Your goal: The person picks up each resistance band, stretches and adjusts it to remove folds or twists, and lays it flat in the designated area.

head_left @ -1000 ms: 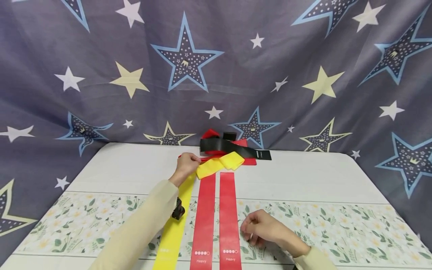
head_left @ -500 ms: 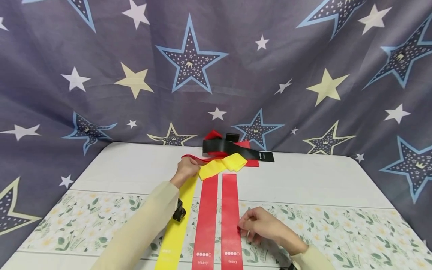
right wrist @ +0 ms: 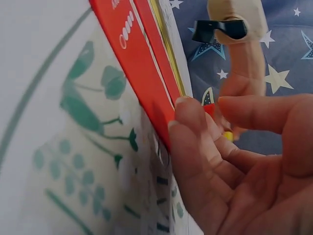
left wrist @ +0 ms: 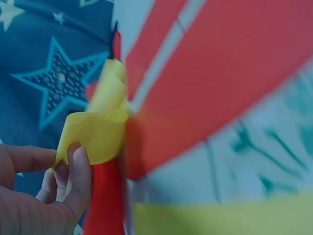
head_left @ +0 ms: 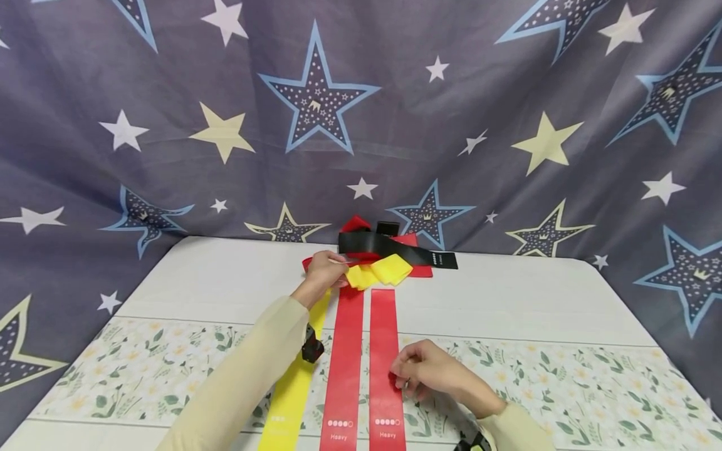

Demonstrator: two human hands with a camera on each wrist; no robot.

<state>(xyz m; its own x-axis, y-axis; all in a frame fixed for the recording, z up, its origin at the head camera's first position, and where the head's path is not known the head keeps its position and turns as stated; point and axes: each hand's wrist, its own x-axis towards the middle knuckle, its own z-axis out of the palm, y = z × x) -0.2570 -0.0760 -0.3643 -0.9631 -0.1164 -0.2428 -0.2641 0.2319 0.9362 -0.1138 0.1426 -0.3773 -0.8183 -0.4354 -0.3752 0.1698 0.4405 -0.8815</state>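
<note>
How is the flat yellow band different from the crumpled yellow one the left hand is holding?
The flat yellow band lies stretched straight beside the red bands; the crumpled yellow band is bunched in folds farther back. The left hand pinches the crumpled one, while the flat one lies under that arm, ungripped. Both share one bright yellow.
</note>
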